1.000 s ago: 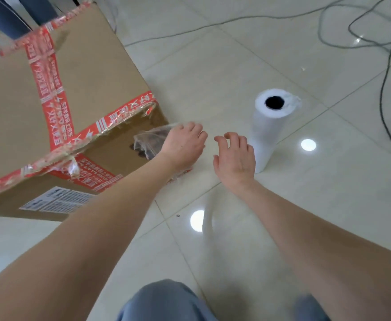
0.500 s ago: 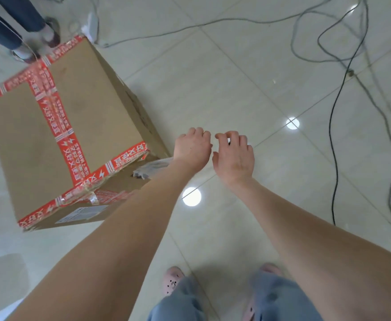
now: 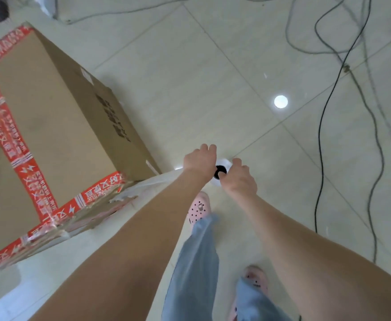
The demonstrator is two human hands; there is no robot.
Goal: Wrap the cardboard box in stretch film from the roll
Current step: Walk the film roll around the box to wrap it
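A large brown cardboard box [image 3: 50, 126] with red printed tape stands on the tiled floor at the left. My left hand [image 3: 200, 162] and my right hand [image 3: 239, 179] grip a white roll of stretch film [image 3: 222, 172] between them; its dark core hole shows from above, and most of the roll is hidden under the hands. A strip of clear film [image 3: 148, 185] stretches from the roll to the box's near right corner, where it clings in crumpled folds.
Black and grey cables [image 3: 324, 126] snake over the floor at the right and along the back. My feet in pink perforated shoes [image 3: 199, 208] and grey-blue trousers stand just below my hands. A bright light reflection [image 3: 281, 101] sits on the tiles.
Both hands have closed on the roll, which stood alone on the floor a second ago. The view has risen and shifted, and film now runs taut from roll to box corner.
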